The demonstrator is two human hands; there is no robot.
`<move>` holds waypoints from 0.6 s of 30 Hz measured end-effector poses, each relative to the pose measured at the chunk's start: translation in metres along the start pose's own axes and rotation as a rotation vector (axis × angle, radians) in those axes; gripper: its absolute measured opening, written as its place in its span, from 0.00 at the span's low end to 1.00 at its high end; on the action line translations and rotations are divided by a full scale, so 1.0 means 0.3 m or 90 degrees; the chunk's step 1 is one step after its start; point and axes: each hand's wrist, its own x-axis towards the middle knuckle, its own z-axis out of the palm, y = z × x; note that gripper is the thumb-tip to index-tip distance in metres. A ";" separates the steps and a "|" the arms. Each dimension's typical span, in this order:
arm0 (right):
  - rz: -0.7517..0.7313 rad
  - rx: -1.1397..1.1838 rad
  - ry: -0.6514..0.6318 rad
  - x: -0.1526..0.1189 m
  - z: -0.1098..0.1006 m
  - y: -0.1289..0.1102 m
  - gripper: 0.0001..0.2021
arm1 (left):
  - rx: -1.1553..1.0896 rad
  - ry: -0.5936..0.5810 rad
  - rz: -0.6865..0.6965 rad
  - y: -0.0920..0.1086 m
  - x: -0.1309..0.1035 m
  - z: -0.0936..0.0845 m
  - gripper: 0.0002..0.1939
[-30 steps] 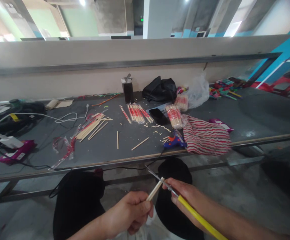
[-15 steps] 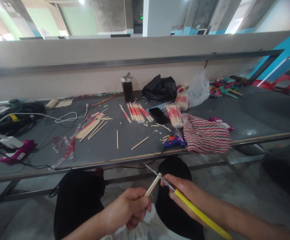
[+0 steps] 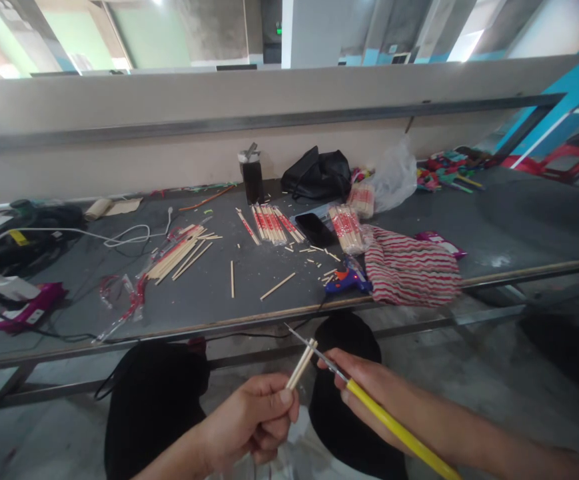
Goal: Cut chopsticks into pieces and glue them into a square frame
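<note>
Over my lap, my left hand (image 3: 269, 407) is closed around two light wooden chopsticks (image 3: 301, 365), whose upper ends stick up side by side between thumb and fingers. My right hand (image 3: 354, 380) grips a tool with a long yellow handle (image 3: 394, 427) and a thin, pointed metal blade (image 3: 303, 340). The blade crosses close to the tips of the chopsticks; whether it touches them I cannot tell. Beyond the table edge lie two loose sticks, one upright in view (image 3: 232, 279) and one slanted (image 3: 278, 286).
On the grey table (image 3: 134, 257) are a pile of chopsticks (image 3: 179, 259), red-banded packs (image 3: 346, 229), a phone (image 3: 315, 229), a blue glue gun (image 3: 348, 280), a striped cloth (image 3: 412, 267), a black bag (image 3: 316, 175), a dark bottle (image 3: 252, 180) and a white cable (image 3: 84, 230).
My left hand and its chopsticks have shifted slightly left and down, the tips now less far across the blade. The right hand has barely moved. The whole view has shifted slightly.
</note>
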 end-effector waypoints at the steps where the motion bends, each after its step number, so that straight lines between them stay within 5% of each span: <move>1: 0.001 0.000 0.004 -0.002 0.000 0.001 0.13 | 0.001 0.001 0.002 0.000 -0.001 0.000 0.14; 18: 0.002 -0.012 -0.025 0.000 0.003 0.007 0.12 | 0.035 0.016 -0.007 -0.012 0.006 0.009 0.15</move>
